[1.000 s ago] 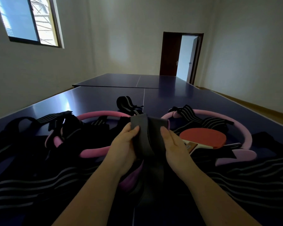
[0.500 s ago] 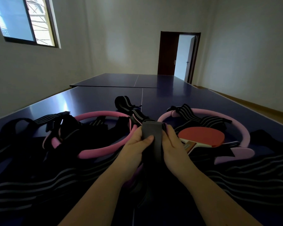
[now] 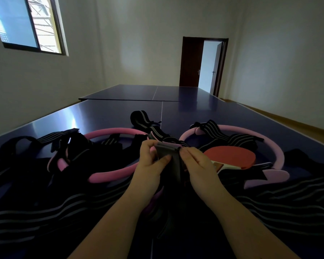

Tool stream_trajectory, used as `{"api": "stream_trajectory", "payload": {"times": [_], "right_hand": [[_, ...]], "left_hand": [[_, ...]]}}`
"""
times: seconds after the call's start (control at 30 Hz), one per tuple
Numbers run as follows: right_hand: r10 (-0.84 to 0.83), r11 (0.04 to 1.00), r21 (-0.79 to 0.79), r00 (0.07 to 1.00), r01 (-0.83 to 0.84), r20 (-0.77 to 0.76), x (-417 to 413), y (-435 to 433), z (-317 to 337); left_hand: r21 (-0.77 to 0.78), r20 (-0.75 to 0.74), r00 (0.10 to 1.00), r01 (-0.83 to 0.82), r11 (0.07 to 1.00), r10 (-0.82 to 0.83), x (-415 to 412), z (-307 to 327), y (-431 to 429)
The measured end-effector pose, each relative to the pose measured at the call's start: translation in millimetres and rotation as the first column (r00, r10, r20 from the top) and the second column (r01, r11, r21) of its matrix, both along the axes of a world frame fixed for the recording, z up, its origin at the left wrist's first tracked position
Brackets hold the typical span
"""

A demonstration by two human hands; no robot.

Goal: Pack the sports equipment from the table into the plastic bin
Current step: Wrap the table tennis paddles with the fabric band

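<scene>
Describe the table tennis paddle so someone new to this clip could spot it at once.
Start at the dark blue table and find the paler pink ring on its right side, just past the right hand. The paddle lies inside that ring. Its round red face is the only red thing among the black striped straps and pink rings.

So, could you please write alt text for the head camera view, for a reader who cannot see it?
Two bare hands, left hand and right hand, hold a grey band between them above a dark blue table. Around them lie two pink rings, striped black straps and a red paddle.
</scene>
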State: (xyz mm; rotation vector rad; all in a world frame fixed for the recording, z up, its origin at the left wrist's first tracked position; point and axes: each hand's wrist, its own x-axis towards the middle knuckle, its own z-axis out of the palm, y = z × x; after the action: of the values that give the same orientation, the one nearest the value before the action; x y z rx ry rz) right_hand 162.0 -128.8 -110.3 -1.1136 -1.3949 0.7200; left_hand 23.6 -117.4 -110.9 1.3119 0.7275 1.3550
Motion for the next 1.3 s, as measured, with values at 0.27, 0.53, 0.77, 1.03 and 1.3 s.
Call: {"api": "stream_trajectory", "payload": {"times": [0.27, 0.53, 0.77, 1.03, 1.3], "right_hand": [[0.029, 0.992, 0.119, 0.985, -0.050, 0.169, 0.8, -3.3, 1.1], [-0.082, 0.990, 0.116, 0.996, 0.084, -0.027, -12.4, 5.6, 64.6], [0.026, 0.996, 0.085, 0.974, -0.007, -0.225, 6.3, 9.5, 150.1], [0.058, 0.998, 0.004, 0.952, -0.060, -0.301, 20.3, 10.5, 135.9], [0.106, 0.994, 0.000, 0.937, -0.112, -0.333, 33.5, 1.2, 133.7]], "left_hand": [[-0.048, 0.017, 1.000, 0.005, 0.999, -0.004, 2.0, 0.7, -1.9], [-0.061, 0.001, 0.984, 0.179, 0.982, -0.179, 9.4, 19.2, -0.5], [-0.119, -0.053, 0.958, 0.274, 0.954, -0.281, 8.5, 43.3, -0.3], [-0.272, -0.063, 0.958, 0.253, 0.928, -0.279, 19.7, 31.4, -13.9], [-0.222, 0.030, 0.924, 0.378, 0.899, -0.381, 32.7, 36.9, -18.6]]}}
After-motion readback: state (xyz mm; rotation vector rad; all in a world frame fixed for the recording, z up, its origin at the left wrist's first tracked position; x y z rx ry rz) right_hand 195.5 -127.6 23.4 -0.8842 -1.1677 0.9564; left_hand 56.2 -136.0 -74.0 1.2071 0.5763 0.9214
